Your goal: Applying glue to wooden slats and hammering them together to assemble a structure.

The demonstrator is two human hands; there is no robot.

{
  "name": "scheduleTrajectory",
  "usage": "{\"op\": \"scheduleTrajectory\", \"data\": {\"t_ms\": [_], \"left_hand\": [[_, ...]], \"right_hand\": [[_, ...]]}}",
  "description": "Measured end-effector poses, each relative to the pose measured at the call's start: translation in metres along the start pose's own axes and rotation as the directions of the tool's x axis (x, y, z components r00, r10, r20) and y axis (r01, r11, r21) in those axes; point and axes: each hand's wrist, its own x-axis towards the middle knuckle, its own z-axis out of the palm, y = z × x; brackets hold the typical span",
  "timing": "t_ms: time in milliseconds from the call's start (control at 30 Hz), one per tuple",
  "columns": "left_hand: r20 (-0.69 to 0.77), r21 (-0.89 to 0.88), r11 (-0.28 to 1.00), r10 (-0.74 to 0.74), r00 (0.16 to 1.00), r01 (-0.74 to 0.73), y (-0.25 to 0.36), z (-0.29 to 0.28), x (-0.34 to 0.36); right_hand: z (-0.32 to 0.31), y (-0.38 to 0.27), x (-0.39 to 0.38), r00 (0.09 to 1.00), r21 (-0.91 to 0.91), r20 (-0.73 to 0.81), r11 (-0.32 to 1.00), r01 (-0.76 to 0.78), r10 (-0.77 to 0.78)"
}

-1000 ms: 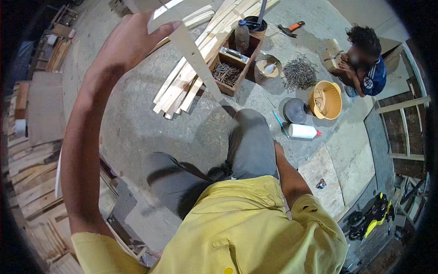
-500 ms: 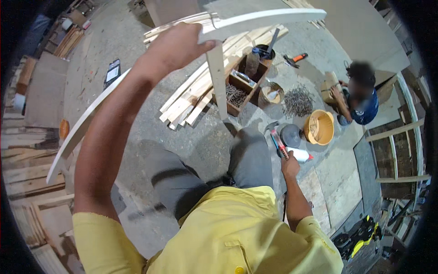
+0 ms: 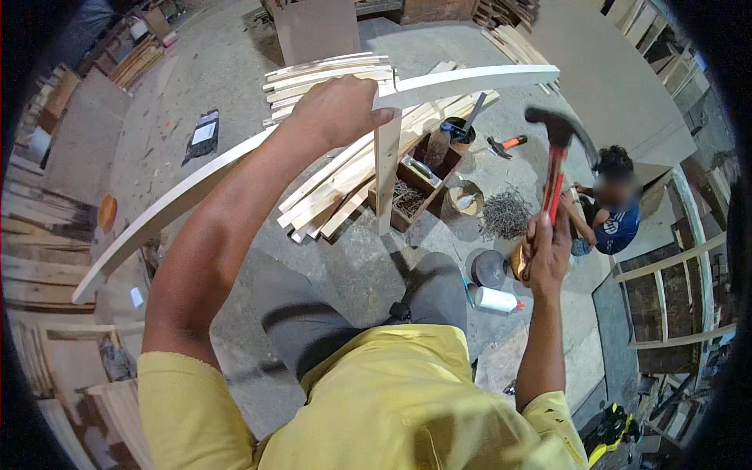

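Note:
My left hand (image 3: 341,110) grips the top of a wooden assembly, where a long pale plank (image 3: 478,77), reaching out to both sides, meets an upright slat (image 3: 385,176). My right hand (image 3: 546,254) is wrapped round the handle of a claw hammer (image 3: 561,133) with a red grip, held raised with its head at about the plank's height. Beyond my knees are a wooden box of nails (image 3: 411,196), a heap of nails (image 3: 503,213) and a white glue bottle (image 3: 495,300). A yellow bowl (image 3: 518,263) is partly hidden behind my right hand.
A co-worker (image 3: 615,227) in a dark blue shirt crouches at the right. Pale slats (image 3: 321,196) lie stacked ahead. A second hammer (image 3: 514,143) lies on the floor. A large board (image 3: 603,70) spans the back right; wooden frames (image 3: 666,298) are at the right, more timber (image 3: 43,274) at the left.
My right hand has come up from beside my right knee with the hammer in it. The plank in my left hand sits lower in view and now extends level toward the right.

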Motion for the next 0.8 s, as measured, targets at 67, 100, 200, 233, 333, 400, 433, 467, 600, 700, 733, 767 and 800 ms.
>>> {"op": "scheduleTrajectory", "data": {"t_ms": [67, 100, 200, 233, 333, 400, 433, 467, 600, 700, 733, 767, 800], "left_hand": [[0.018, 0.004, 1.000, -0.012, 1.000, 0.012, 0.001, -0.003, 0.000], [0.031, 0.001, 1.000, -0.025, 0.999, 0.025, 0.002, -0.003, 0.001], [0.038, 0.005, 0.999, -0.034, 0.999, 0.034, 0.004, -0.002, 0.003], [0.017, 0.015, 1.000, -0.017, 1.000, 0.017, 0.005, -0.002, 0.002], [-0.008, 0.038, 0.999, -0.019, 1.000, 0.019, 0.006, -0.001, 0.004], [-0.006, 0.044, 0.999, -0.031, 0.999, 0.031, 0.007, -0.001, 0.005], [-0.003, 0.045, 0.998, -0.036, 0.999, 0.036, 0.008, -0.001, 0.005], [0.003, 0.041, 0.998, -0.043, 0.999, 0.043, 0.008, -0.001, 0.004], [0.049, 0.001, 0.997, -0.076, 0.996, 0.076, 0.010, -0.004, 0.004], [0.011, 0.005, 0.998, -0.063, 0.998, 0.063, 0.012, -0.004, 0.004], [-0.005, 0.010, 0.999, -0.049, 0.999, 0.049, 0.012, -0.004, 0.004], [-0.008, 0.016, 0.999, -0.046, 0.999, 0.046, 0.012, -0.004, 0.003], [-0.015, -0.006, 0.999, -0.051, 0.999, 0.051, 0.012, -0.004, 0.002]], "right_hand": [[0.020, -0.040, 0.025, 0.981, 0.001, 0.133, 0.989, 0.145, -0.144], [0.026, -0.059, 0.036, 0.955, -0.029, 0.203, 0.973, 0.228, -0.218], [0.035, -0.105, 0.065, 0.917, -0.285, 0.360, 0.915, 0.285, -0.174], [0.039, -0.115, 0.072, 0.901, -0.331, 0.383, 0.880, 0.340, -0.205], [0.054, -0.139, 0.093, 0.818, -0.420, 0.487, 0.739, 0.527, -0.306], [0.064, -0.153, 0.104, 0.752, -0.442, 0.549, 0.637, 0.632, -0.365], [0.068, -0.161, 0.109, 0.729, -0.455, 0.576, 0.595, 0.662, -0.371], [0.067, -0.171, 0.114, 0.734, -0.483, 0.593, 0.583, 0.653, -0.331], [0.086, -0.176, 0.131, 0.634, -0.429, 0.655, 0.488, 0.760, -0.411], [0.092, -0.168, 0.134, 0.554, -0.413, 0.731, 0.386, 0.825, -0.399], [0.093, -0.167, 0.135, 0.513, -0.393, 0.773, 0.351, 0.850, -0.374], [0.093, -0.167, 0.137, 0.460, -0.325, 0.776, 0.351, 0.878, -0.431], [0.091, -0.169, 0.138, 0.528, -0.388, 0.740, 0.376, 0.841, -0.417]]}}
